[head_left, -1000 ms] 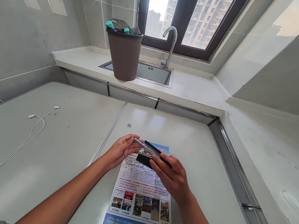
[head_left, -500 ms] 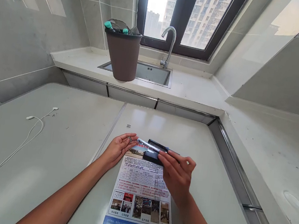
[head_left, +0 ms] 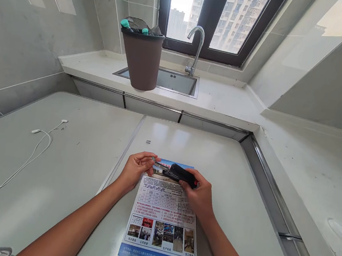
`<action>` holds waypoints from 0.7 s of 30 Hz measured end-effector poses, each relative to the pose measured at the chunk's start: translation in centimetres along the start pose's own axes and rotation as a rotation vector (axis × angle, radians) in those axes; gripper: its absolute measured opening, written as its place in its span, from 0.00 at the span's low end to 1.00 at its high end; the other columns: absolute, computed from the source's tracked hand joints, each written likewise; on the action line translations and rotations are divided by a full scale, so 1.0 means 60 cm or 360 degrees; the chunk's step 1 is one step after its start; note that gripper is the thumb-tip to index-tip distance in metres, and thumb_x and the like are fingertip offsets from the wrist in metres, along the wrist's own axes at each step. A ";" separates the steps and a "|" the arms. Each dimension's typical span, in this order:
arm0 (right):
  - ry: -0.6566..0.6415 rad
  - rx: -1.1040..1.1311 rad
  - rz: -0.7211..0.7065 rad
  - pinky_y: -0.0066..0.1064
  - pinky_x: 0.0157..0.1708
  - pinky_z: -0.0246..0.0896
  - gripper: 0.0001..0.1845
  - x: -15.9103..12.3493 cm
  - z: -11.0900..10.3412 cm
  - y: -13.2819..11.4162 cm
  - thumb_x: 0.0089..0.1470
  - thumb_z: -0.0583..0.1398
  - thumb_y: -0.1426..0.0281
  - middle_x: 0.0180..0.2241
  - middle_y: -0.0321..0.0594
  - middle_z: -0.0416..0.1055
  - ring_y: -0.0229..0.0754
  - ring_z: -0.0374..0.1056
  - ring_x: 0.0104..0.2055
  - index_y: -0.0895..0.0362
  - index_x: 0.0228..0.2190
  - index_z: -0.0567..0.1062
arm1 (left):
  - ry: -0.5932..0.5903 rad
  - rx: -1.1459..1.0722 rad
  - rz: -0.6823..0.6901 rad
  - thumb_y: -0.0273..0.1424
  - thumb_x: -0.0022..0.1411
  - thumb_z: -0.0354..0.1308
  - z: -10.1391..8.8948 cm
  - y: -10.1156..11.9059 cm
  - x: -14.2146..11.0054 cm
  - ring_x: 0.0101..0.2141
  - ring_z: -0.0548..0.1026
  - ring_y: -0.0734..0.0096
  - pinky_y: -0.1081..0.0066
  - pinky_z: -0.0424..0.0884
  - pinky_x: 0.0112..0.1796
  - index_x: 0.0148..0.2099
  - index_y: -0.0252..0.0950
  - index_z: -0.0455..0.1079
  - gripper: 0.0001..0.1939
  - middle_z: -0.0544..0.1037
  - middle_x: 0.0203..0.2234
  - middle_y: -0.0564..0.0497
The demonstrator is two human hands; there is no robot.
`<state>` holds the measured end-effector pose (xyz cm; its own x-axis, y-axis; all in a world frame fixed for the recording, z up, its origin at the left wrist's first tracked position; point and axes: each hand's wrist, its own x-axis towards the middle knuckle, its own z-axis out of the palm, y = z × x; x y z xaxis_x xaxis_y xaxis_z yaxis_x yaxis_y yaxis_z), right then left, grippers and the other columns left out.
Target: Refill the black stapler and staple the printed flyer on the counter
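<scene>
My right hand (head_left: 199,189) is wrapped around a black stapler (head_left: 182,174), held tilted above a printed leaflet (head_left: 163,228). The stapler's thin metal rail (head_left: 162,165) sticks out to the left, toward my other hand. At the tip of that rail, my left hand (head_left: 138,166) pinches a small silvery piece that looks like a strip of staples (head_left: 153,158); the fingers partly hide it. Another short strip of staples (head_left: 148,141) lies on the table, just beyond the leaflet.
A white cable (head_left: 31,159) runs along the left side of the pale table (head_left: 85,145). Behind, a brown bin (head_left: 142,62) with bottles stands on the counter at the sink (head_left: 177,82), beside a curved tap (head_left: 197,49). A ledge borders the right side.
My right hand has turned the stapler, so its black top now faces up and the parts sit closer together. The left fingers have closed in at the rail's tip.
</scene>
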<state>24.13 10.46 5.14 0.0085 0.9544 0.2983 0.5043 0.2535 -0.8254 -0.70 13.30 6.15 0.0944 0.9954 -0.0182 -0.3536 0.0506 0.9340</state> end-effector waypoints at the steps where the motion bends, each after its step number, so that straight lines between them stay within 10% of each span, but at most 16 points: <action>1: -0.0007 0.0003 -0.0012 0.39 0.38 0.71 0.14 0.000 0.001 0.001 0.52 0.65 0.67 0.37 0.37 0.81 0.47 0.75 0.37 0.51 0.42 0.80 | -0.0048 0.0054 0.0016 0.37 0.55 0.73 0.002 -0.002 -0.002 0.20 0.73 0.78 0.74 0.70 0.22 0.44 0.34 0.80 0.17 0.85 0.38 0.44; 8: -0.0077 -0.0023 -0.0052 0.38 0.37 0.71 0.15 0.000 0.000 0.006 0.53 0.64 0.69 0.40 0.37 0.82 0.47 0.76 0.38 0.49 0.44 0.79 | -0.0279 0.0351 -0.0056 0.38 0.54 0.74 0.006 -0.006 -0.012 0.17 0.69 0.77 0.76 0.63 0.20 0.47 0.34 0.81 0.19 0.75 0.17 0.55; 14: -0.0065 -0.0246 -0.0193 0.47 0.45 0.70 0.18 0.003 0.002 0.002 0.53 0.64 0.73 0.43 0.39 0.81 0.52 0.75 0.44 0.49 0.46 0.77 | -0.0352 0.0388 -0.0045 0.38 0.53 0.75 0.006 -0.008 -0.013 0.16 0.70 0.79 0.77 0.63 0.18 0.41 0.32 0.78 0.18 0.81 0.26 0.50; 21: 0.0053 -0.0296 -0.0984 0.51 0.55 0.65 0.26 -0.020 -0.007 -0.037 0.59 0.65 0.72 0.53 0.44 0.76 0.53 0.70 0.57 0.48 0.57 0.70 | -0.0515 0.0190 -0.0156 0.33 0.51 0.76 0.017 -0.007 -0.021 0.16 0.69 0.83 0.79 0.67 0.16 0.36 0.39 0.56 0.27 0.82 0.37 0.50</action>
<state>23.37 8.68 6.83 -0.3064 0.6350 0.7092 0.5659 0.7205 -0.4007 0.26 11.93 6.16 0.4188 0.9080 -0.0135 -0.2191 0.1154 0.9689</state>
